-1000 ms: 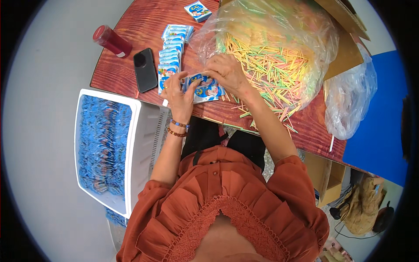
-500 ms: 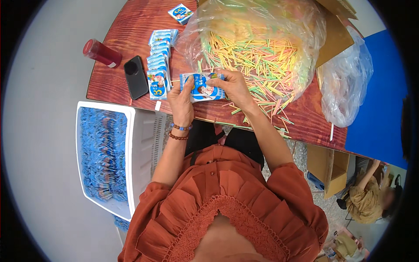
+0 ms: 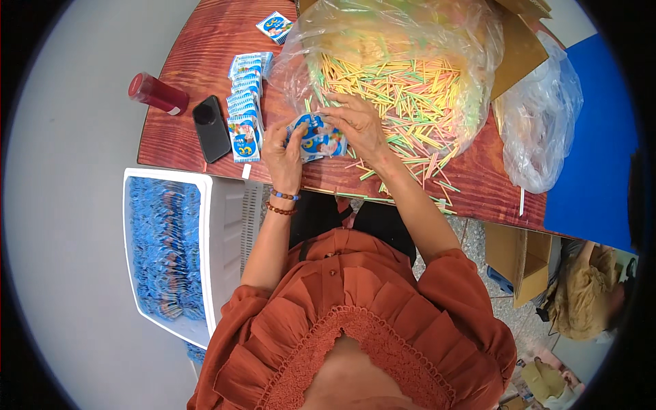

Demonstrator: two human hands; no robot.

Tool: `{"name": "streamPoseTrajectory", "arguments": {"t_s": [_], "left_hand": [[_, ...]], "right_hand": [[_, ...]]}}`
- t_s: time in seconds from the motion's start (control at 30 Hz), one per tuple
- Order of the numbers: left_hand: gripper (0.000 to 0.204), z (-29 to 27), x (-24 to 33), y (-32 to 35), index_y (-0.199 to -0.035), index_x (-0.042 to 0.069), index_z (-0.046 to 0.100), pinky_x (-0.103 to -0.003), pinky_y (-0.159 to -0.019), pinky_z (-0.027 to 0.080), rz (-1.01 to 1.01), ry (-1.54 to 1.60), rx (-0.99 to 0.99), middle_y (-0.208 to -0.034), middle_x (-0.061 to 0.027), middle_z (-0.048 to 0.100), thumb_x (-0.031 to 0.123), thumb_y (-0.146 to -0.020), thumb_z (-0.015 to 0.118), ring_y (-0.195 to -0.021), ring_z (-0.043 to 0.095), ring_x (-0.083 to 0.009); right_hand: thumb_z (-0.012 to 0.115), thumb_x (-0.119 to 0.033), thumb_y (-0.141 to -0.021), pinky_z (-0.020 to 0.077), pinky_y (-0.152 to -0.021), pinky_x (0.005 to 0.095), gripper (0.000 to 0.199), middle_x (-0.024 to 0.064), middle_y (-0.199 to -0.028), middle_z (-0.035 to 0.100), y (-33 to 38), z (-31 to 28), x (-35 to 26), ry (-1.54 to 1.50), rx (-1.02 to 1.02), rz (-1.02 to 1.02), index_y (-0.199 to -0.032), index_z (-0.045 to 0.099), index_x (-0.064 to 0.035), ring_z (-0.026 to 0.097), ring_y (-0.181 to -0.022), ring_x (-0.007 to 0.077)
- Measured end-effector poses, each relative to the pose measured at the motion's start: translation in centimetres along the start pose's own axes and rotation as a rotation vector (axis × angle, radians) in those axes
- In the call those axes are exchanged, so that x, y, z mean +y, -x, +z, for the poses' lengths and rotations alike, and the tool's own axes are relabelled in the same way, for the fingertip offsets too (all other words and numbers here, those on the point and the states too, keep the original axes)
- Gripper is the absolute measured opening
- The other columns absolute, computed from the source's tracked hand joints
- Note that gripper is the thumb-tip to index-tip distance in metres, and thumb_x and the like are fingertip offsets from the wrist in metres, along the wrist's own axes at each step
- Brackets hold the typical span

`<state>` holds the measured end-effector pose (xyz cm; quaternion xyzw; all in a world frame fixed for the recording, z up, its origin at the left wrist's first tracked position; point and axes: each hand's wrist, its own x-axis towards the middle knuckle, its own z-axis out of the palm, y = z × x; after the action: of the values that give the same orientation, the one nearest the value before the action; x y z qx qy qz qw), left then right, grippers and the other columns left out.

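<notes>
Both hands hold a small blue and white packet (image 3: 316, 139) just above the red wooden table (image 3: 198, 61). My left hand (image 3: 283, 152) grips its left side, with bead bracelets on the wrist. My right hand (image 3: 359, 123) pinches its right top edge. Beyond the hands lies a heap of thin yellow, green and pink sticks (image 3: 403, 102) spilling out of a clear plastic bag (image 3: 383, 34). A row of like packets (image 3: 244, 102) is laid overlapping to the left of my left hand.
A black phone (image 3: 211, 128) and a red bottle (image 3: 157, 94) lie at the table's left. One loose packet (image 3: 274, 26) sits farther back. A white crate (image 3: 225, 232) full of blue packets stands on the floor at left. Another clear bag (image 3: 540, 123) and a cardboard box (image 3: 523, 263) are at right.
The view has shifted slightly, so the table sits a little farther left and higher. Both hands stay on the packet, working it by the edge of the stick pile.
</notes>
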<state>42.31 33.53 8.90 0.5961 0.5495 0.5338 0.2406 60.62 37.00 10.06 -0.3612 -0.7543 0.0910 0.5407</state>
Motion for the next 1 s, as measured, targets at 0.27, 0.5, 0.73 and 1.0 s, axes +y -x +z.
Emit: {"name": "streamPoseTrajectory", "arguments": {"t_s": [0.27,0.5,0.73,1.0], "left_hand": [[0.012,0.2,2.9,-0.4,-0.094,-0.001,0.067,-0.022,-0.066,0.047,-0.286,0.544,-0.028,-0.082,-0.0014,0.066,0.009,-0.086,0.069,-0.073,0.058,-0.0071],[0.009,0.4,3.5,-0.1,-0.092,0.000,0.068,-0.020,-0.062,0.046,-0.381,0.730,0.020,-0.084,-0.0020,0.067,0.007,-0.087,0.069,-0.070,0.058,-0.0048],[0.009,1.0,4.5,-0.1,-0.093,0.001,0.068,-0.021,-0.061,0.048,-0.522,0.888,0.019,-0.083,-0.0024,0.068,0.008,-0.087,0.068,-0.070,0.060,-0.0065],[0.011,1.8,2.8,0.3,-0.096,0.001,0.067,-0.022,-0.061,0.049,-0.470,0.869,0.010,-0.086,-0.0033,0.068,0.010,-0.090,0.066,-0.071,0.061,-0.0072]], "right_hand": [[0.066,-0.008,-0.087,0.0447,-0.056,0.0203,0.010,-0.0009,-0.076,0.065,0.0,0.0,-2.5,-0.845,-0.076,0.777,-0.088,0.069,0.0015,0.056,-0.068,0.0022],[0.070,-0.010,-0.085,0.0384,-0.050,0.0204,0.016,-0.0054,-0.067,0.057,0.5,-0.1,-2.3,-0.799,-0.078,0.755,-0.074,0.063,-0.0012,0.047,-0.063,-0.0002],[0.070,-0.011,-0.085,0.0378,-0.050,0.0204,0.021,-0.0059,-0.065,0.055,1.0,-0.9,-1.9,-0.693,-0.111,0.770,-0.070,0.060,-0.0018,0.046,-0.062,-0.0002],[0.065,-0.011,-0.089,0.0437,-0.052,0.0202,0.011,-0.0014,-0.070,0.063,0.6,-0.9,-2.8,-0.793,-0.067,0.846,-0.087,0.067,0.0004,0.055,-0.062,0.0022]]}}
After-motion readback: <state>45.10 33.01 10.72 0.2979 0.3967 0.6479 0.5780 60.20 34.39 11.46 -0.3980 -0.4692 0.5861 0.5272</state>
